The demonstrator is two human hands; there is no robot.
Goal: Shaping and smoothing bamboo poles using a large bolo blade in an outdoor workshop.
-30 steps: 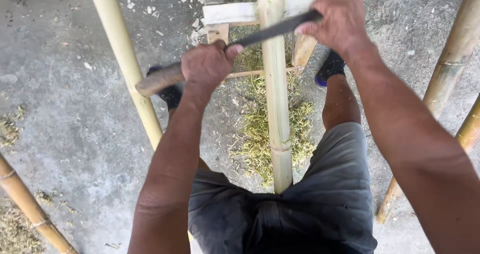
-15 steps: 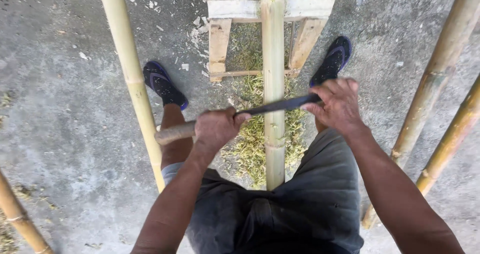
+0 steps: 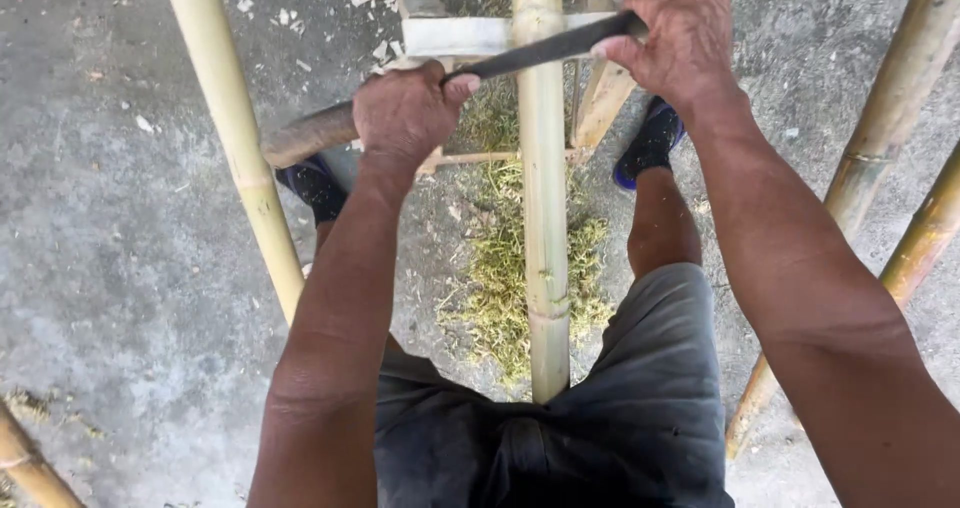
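Observation:
A long dark blade (image 3: 530,55) with a wooden handle (image 3: 305,135) lies across a pale yellow bamboo pole (image 3: 543,218) that runs between my legs. My left hand (image 3: 405,113) is closed around the handle end. At the far end of the blade my right hand (image 3: 680,33) grips its tip. The pole rests on a small wooden stand (image 3: 455,36) ahead of me. A heap of green-yellow shavings (image 3: 490,288) lies on the concrete under the pole.
Another bamboo pole (image 3: 235,138) slants past my left side. Two more poles (image 3: 880,158) lean at the right, and one end (image 3: 25,463) shows at the bottom left. My feet in dark shoes (image 3: 650,143) stand either side of the stand. Wood chips dot the concrete floor (image 3: 110,228).
The blade and both hands have slid away from me along the pole, from close to my lap up to the wooden stand.

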